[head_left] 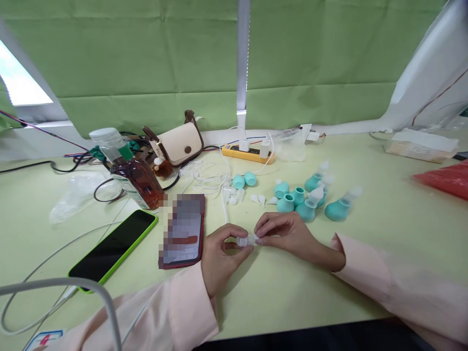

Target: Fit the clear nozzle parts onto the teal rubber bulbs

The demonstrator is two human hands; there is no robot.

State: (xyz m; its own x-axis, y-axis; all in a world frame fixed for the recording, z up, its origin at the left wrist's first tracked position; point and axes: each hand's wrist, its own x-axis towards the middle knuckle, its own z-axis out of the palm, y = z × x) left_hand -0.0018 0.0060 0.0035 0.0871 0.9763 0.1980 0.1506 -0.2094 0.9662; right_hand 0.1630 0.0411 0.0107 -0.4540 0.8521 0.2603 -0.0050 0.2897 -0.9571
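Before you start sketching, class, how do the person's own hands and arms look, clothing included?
The left hand and right hand are ungloved. Both arms wear long, pale pink sleeves with no visible pattern: the left sleeve ends in a broad cuff, and the right sleeve opens loosely near the wrist.

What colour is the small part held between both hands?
The small part is translucent whitish, seen best in the head view.

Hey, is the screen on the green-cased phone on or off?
Off, it seems: the green-cased phone shows a black face with nothing lit.
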